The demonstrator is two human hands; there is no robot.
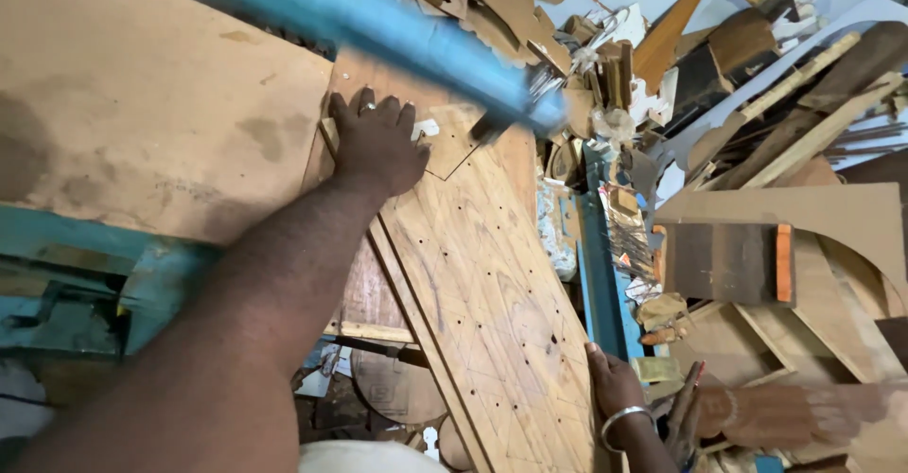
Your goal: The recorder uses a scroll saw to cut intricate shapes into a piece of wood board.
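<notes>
Cluttered woodworking bench strewn with offcuts (757,76). A plywood panel (492,293), marked with pencilled lines and drilled holes, lies slanted across it. Left hand (376,142) rests flat, fingers spread, on the panel's far end; right hand (617,385), wearing a metal bangle (621,421), grips the panel's near right edge beside a blue bar (601,274).

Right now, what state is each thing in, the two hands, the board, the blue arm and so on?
left hand: flat, fingers spread, pressing on the board's far end
right hand: at the board's near right edge, grip unclear, metal bangle on wrist
plywood board: lying flat, pencil grid drawn, dotted with small holes
blue machine arm: above the board, blurred
wood offcuts: piled loosely at right
</notes>
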